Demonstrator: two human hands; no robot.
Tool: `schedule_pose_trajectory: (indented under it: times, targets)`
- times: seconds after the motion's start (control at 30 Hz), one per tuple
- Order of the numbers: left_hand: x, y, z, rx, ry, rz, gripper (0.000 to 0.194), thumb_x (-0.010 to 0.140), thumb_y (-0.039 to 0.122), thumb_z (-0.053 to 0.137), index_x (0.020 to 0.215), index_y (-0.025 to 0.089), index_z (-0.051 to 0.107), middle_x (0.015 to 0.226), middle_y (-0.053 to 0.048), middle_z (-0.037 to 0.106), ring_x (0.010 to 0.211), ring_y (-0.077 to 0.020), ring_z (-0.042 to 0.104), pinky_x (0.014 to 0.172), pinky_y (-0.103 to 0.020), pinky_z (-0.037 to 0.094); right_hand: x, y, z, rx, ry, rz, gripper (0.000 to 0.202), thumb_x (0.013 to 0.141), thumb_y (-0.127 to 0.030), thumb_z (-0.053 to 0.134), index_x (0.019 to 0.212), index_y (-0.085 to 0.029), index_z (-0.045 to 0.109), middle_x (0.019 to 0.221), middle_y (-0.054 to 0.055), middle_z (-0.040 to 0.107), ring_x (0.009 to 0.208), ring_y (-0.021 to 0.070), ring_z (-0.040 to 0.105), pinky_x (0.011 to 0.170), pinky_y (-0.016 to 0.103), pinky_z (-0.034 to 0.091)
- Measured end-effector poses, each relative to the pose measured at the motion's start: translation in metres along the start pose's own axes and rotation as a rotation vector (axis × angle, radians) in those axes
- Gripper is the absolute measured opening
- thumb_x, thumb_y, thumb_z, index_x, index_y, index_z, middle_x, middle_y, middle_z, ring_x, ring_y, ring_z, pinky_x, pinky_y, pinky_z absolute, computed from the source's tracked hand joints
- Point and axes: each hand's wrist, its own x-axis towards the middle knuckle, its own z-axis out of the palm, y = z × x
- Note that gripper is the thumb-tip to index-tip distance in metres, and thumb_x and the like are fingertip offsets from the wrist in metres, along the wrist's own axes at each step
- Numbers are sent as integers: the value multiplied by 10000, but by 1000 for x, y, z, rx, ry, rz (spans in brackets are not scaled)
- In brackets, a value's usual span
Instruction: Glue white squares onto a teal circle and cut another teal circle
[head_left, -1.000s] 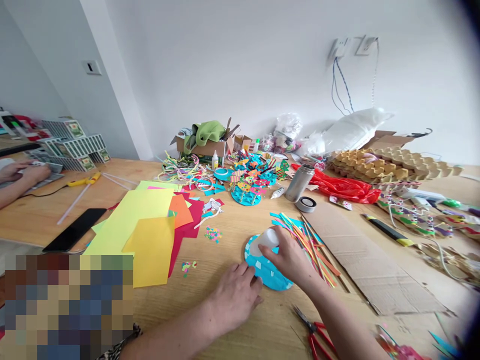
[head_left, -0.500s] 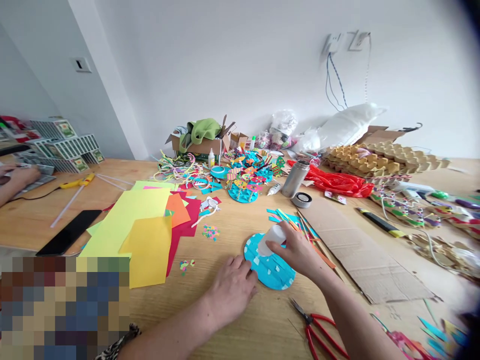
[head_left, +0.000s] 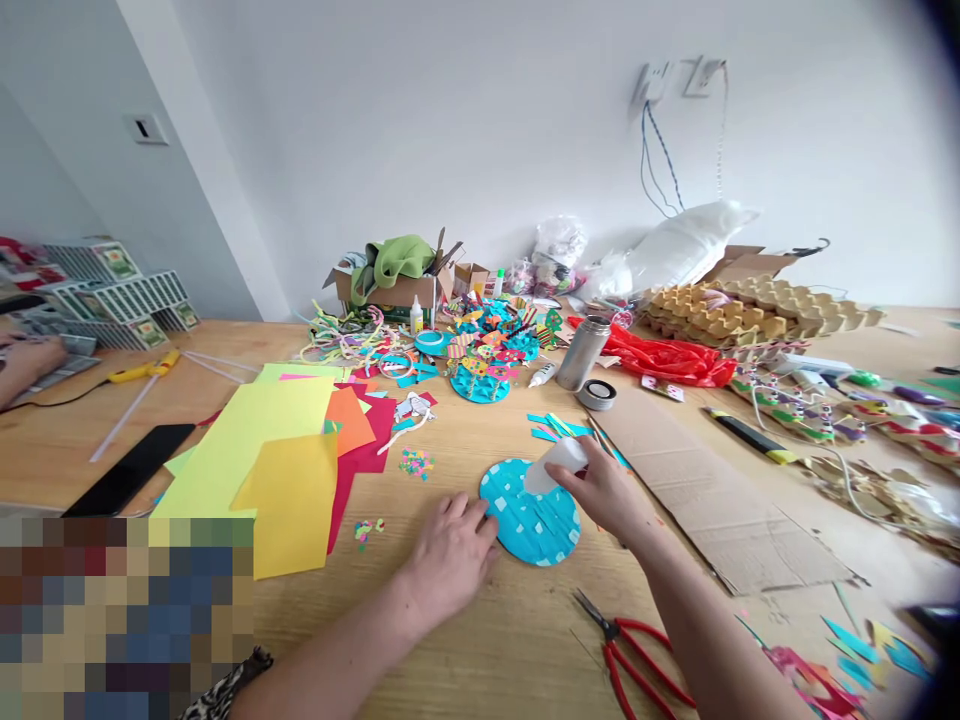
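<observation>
A round blue disc (head_left: 536, 532) dotted with small pale squares lies on the wooden table in front of me. My right hand (head_left: 606, 488) grips a white bottle (head_left: 551, 468), tilted low over the disc's upper right part; its tip is hard to make out. At the disc's left edge rests my left hand (head_left: 454, 545), palm down with the fingers stretched out and the fingertips touching or very near the rim. Nothing shows in that hand. Red-handled pliers (head_left: 611, 632) lie just below the disc, and cut blue strips (head_left: 551, 428) lie above it.
Yellow paper sheets (head_left: 292, 500) and a black phone (head_left: 131, 470) are on the left. A metal flask (head_left: 583, 354), a cardboard sheet (head_left: 705, 500) and a cutter knife (head_left: 750, 436) stand or lie to the right. Another person's hand (head_left: 34, 362) is at far left.
My right hand has shifted the white bottle toward the upper right of the disc, tilting it further over. The left hand stays at the disc's edge. The whole view has shifted slightly.
</observation>
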Motion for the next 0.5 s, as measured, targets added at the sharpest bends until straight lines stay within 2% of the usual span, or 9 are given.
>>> schedule_pose_trajectory:
  times: [0.1, 0.23, 0.37, 0.5]
  targets:
    - [2, -7, 1, 12, 14, -13, 224, 919, 322, 505, 1086, 198, 587, 1190, -65, 585, 1036, -250, 492, 891, -423, 423, 1, -2, 1, 26, 3, -4, 257, 711, -454, 560, 788, -232, 455, 675, 10, 581, 612, 198, 573, 540, 296, 406]
    - [1, -7, 4, -3, 59, 5, 251, 918, 324, 509, 1123, 197, 578, 1288, -65, 532, 1095, -256, 469, 915, -420, 418, -2, 6, -10, 77, -11, -25, 273, 745, -478, 547, 817, -228, 468, 680, -4, 588, 614, 191, 575, 545, 290, 408]
    - [-1, -1, 6, -54, 49, 81, 237, 935, 345, 483, 1098, 211, 592, 1221, -48, 575, 1098, -242, 473, 907, -402, 420, -10, 9, -24, 104, -163, -59, 263, 764, -471, 541, 819, -222, 480, 657, -19, 556, 595, 172, 545, 528, 274, 393]
    - [-2, 3, 6, -69, 18, 99, 233, 936, 362, 482, 1068, 216, 607, 1142, -44, 608, 1073, -236, 485, 894, -402, 422, -15, 8, -25, 117, -296, -72, 206, 753, -409, 558, 795, -217, 497, 656, -13, 548, 596, 166, 537, 530, 271, 399]
